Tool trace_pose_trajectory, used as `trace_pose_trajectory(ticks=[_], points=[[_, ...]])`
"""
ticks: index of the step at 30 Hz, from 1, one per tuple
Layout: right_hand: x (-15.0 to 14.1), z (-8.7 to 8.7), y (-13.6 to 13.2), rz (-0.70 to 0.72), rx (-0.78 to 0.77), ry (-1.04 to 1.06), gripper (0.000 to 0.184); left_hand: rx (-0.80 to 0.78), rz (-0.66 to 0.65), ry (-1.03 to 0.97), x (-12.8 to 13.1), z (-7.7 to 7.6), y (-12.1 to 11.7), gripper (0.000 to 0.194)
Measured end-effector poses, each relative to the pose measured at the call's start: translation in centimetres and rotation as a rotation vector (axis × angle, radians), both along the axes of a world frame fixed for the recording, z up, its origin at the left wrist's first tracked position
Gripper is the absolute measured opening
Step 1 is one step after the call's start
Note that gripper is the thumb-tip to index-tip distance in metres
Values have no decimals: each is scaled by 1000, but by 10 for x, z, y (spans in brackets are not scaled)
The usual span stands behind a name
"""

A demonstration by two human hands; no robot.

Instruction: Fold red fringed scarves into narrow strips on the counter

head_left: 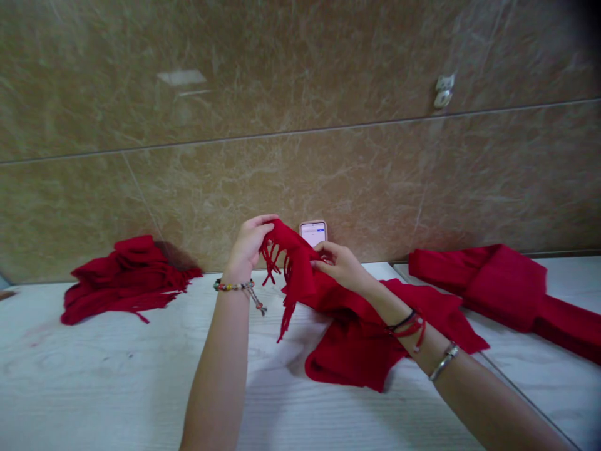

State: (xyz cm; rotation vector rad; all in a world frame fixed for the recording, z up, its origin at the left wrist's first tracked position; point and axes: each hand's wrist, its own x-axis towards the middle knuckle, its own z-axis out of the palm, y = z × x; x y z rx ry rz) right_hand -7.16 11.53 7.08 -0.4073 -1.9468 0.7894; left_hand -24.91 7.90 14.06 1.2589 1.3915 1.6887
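Observation:
A red fringed scarf is held up at one end between my two hands, above the white wood-grain table. My left hand pinches the fringed end's left corner, fingers on top, with tassels hanging below. On the scarf's edge further right, my right hand is closed with thumb and fingers gripping the cloth. The rest of this scarf trails under my right forearm and lies in loose folds on the table.
A crumpled red fringed scarf lies at the left, by the wall. Another red scarf, folded flat, stretches off the right edge. Behind my hands a phone with a lit screen leans against the brown tiled wall. A small white fixture is on the wall.

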Motion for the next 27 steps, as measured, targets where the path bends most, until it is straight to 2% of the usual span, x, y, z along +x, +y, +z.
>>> trace_pose_trajectory(ticks=[5,7,8,10,12,14,16,19,22,25,27], points=[[20,16,4,-82,12,41,14,-155,235,618,-30,-8,2,27],[24,21,4,-100,-9,78,16,-115,210,769,-25,-5,-3,23],[25,23,3,-104,-22,99,16,-60,140,800,-19,-2,-7,23],[27,26,2,-100,-39,145,18,37,-109,793,-1,3,-14,24],[29,28,1,-98,-41,183,19,57,-392,740,19,4,-18,26],[30,29,2,-114,-34,223,19,44,-551,663,33,3,-18,28],[31,30,3,-147,-34,266,19,69,-566,599,39,1,-16,24],[31,30,4,-189,-54,302,25,161,-471,570,38,0,-14,12],[30,30,3,-196,-40,268,27,209,-411,525,35,1,-13,10],[34,33,-3,-116,83,178,26,196,-380,423,35,2,-13,14],[36,35,-11,-9,197,63,35,172,-344,358,37,2,-14,17]])
